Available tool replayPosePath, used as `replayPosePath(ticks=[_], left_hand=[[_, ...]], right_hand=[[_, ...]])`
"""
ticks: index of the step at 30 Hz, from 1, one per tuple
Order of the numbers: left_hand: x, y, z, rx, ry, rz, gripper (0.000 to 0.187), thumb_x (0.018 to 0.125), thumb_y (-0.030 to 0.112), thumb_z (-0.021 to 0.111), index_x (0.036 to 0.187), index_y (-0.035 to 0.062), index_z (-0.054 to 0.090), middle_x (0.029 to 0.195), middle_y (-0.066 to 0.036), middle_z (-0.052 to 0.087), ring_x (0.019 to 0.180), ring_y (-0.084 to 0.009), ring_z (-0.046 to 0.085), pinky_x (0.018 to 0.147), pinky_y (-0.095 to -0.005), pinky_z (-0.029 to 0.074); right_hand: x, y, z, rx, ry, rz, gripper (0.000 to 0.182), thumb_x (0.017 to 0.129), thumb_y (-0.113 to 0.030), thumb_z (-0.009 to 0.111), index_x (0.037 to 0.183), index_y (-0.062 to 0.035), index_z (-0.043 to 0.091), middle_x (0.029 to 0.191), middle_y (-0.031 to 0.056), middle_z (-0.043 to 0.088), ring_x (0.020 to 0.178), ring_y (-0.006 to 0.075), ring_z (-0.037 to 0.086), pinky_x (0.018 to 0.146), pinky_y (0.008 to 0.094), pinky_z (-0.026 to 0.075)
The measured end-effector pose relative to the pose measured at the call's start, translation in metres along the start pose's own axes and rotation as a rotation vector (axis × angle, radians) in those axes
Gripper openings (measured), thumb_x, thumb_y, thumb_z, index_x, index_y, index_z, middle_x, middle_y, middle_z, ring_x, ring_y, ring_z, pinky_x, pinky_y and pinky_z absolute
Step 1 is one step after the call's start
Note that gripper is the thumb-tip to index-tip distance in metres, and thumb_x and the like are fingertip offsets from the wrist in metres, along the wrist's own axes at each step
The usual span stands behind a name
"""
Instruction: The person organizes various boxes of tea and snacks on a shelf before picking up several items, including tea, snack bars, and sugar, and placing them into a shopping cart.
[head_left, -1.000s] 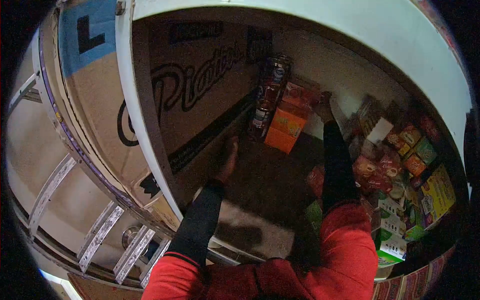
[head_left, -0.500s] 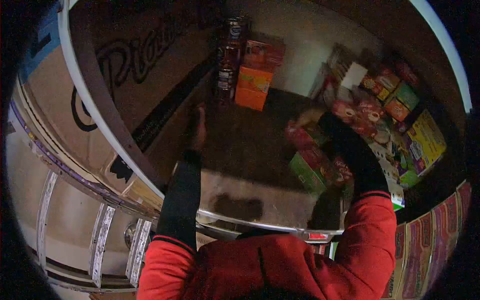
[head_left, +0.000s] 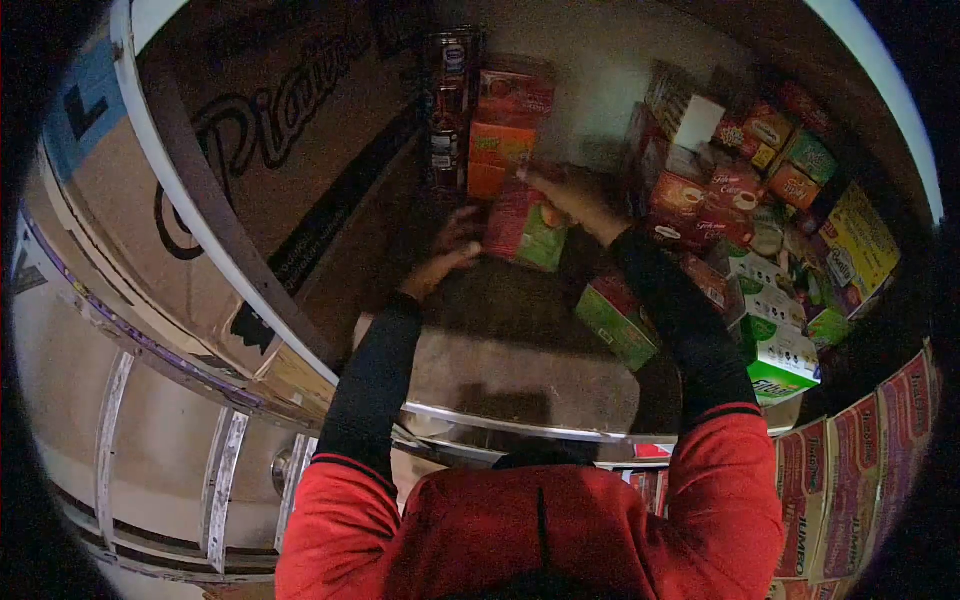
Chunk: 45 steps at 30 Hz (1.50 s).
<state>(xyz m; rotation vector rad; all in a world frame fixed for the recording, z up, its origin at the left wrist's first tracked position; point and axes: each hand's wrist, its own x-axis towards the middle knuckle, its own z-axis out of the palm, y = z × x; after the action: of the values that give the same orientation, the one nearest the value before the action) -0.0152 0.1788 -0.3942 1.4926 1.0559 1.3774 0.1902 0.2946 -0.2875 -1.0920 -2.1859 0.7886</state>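
A red and green box [head_left: 505, 225] is in front of the stack on the dark shelf. My right hand [head_left: 578, 203] grips it across its top right. My left hand [head_left: 447, 258] is just left of the box with its fingers apart, holding nothing. Behind the box stand an orange box [head_left: 487, 165] and, on top of it, a red box [head_left: 515, 95]. Clear jars with dark contents [head_left: 446, 120] form a column beside them. Another red and green box [head_left: 615, 320] lies below my right forearm.
A large brown carton [head_left: 300, 200] with black lettering walls the left side. Red tea boxes [head_left: 690, 200], a yellow box [head_left: 860, 235] and green-white boxes [head_left: 780, 350] crowd the right. A metal edge [head_left: 520, 425] runs along the shelf front.
My right hand has moved left and inward, bringing the red and green box from the right-hand pile toward the orange box. My left hand has shifted right and down, close to it.
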Motion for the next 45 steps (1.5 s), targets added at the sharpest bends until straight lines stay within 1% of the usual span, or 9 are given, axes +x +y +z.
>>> replayPosePath(ticks=[4,7,10,12,17,22,30,34,45], left_hand=[[-0.001,0.001,0.003,-0.152,-0.015,-0.123,0.061,0.084,0.030,0.066,0.134,0.0069,0.040,0.131,-0.013,0.047,0.122,-0.0258,0.046,0.098,-0.0394,0.043],[-0.002,0.005,-0.002,-0.189,-0.008,-0.188,0.065,0.080,0.021,0.071,0.135,0.0074,0.039,0.129,-0.012,0.049,0.122,-0.0246,0.046,0.098,-0.0373,0.044],[-0.001,-0.003,-0.008,-0.344,0.022,-0.247,0.060,0.080,0.021,0.070,0.132,0.0055,0.044,0.126,-0.011,0.052,0.120,-0.0243,0.048,0.097,-0.0369,0.044],[0.000,-0.013,-0.013,-0.411,0.048,-0.309,0.056,0.081,0.021,0.070,0.130,0.0048,0.047,0.125,-0.011,0.053,0.118,-0.0242,0.050,0.097,-0.0370,0.044],[-0.001,-0.009,-0.012,-0.458,0.010,-0.129,0.060,0.085,0.034,0.064,0.134,0.0080,0.042,0.131,-0.010,0.048,0.125,-0.0250,0.043,0.105,-0.0410,0.035],[0.007,-0.014,-0.014,-0.462,0.135,0.164,0.062,0.094,0.040,0.049,0.144,0.0162,0.022,0.142,-0.009,0.036,0.132,-0.0260,0.034,0.105,-0.0540,0.029],[0.012,-0.019,-0.027,-0.259,0.233,0.014,0.068,0.092,0.052,0.046,0.145,0.0197,0.018,0.144,-0.011,0.035,0.130,-0.0286,0.036,0.106,-0.0512,0.027],[0.011,-0.009,-0.026,-0.174,0.264,-0.007,0.071,0.091,0.054,0.046,0.146,0.0173,0.017,0.143,-0.012,0.035,0.130,-0.0283,0.037,0.107,-0.0504,0.027],[0.013,-0.010,-0.033,-0.100,0.265,-0.029,0.073,0.089,0.044,0.055,0.146,0.0163,0.017,0.141,-0.011,0.040,0.127,-0.0289,0.041,0.107,-0.0495,0.028]], right_hand=[[-0.005,-0.003,0.027,-0.062,-0.067,-0.043,0.058,0.083,-0.042,0.068,0.115,0.0050,0.056,0.089,0.0100,0.062,0.080,0.0196,0.062,0.069,0.0301,0.053],[-0.005,0.012,0.044,0.326,-0.212,0.010,0.069,0.078,-0.047,0.071,0.121,0.0026,0.052,0.105,0.0162,0.060,0.093,0.0257,0.062,0.075,0.0362,0.054],[-0.021,0.016,0.047,0.252,0.045,-0.142,0.078,0.078,-0.044,0.073,0.133,0.0004,0.039,0.128,0.0195,0.047,0.110,0.0299,0.054,0.083,0.0423,0.053],[-0.056,-0.003,0.039,0.360,-0.242,0.183,0.087,0.072,-0.040,0.078,0.139,-0.0060,0.034,0.135,0.0141,0.045,0.123,0.0255,0.045,0.098,0.0467,0.041],[-0.071,-0.002,0.056,0.669,-0.515,0.091,0.097,0.075,-0.023,0.077,0.145,-0.0070,0.012,0.141,0.0153,0.033,0.123,0.0316,0.043,0.096,0.0443,0.045],[-0.018,-0.008,0.006,0.778,-0.038,0.044,0.079,0.075,-0.020,0.077,0.136,-0.0075,0.029,0.128,0.0124,0.044,0.114,0.0273,0.050,0.093,0.0422,0.047],[0.089,-0.020,-0.088,-0.199,0.452,-0.168,0.073,0.071,-0.015,0.075,0.134,-0.0066,0.040,0.130,0.0147,0.044,0.115,0.0304,0.049,0.099,0.0406,0.042],[0.108,-0.019,-0.070,0.183,0.316,-0.470,0.066,0.072,-0.013,0.074,0.131,-0.0093,0.045,0.131,0.0145,0.042,0.121,0.0308,0.044,0.101,0.0411,0.040],[0.140,-0.015,-0.046,-0.421,0.196,-0.383,0.055,0.074,-0.027,0.074,0.123,-0.0101,0.057,0.133,0.0117,0.049,0.122,0.0315,0.043,0.106,0.0428,0.033]])
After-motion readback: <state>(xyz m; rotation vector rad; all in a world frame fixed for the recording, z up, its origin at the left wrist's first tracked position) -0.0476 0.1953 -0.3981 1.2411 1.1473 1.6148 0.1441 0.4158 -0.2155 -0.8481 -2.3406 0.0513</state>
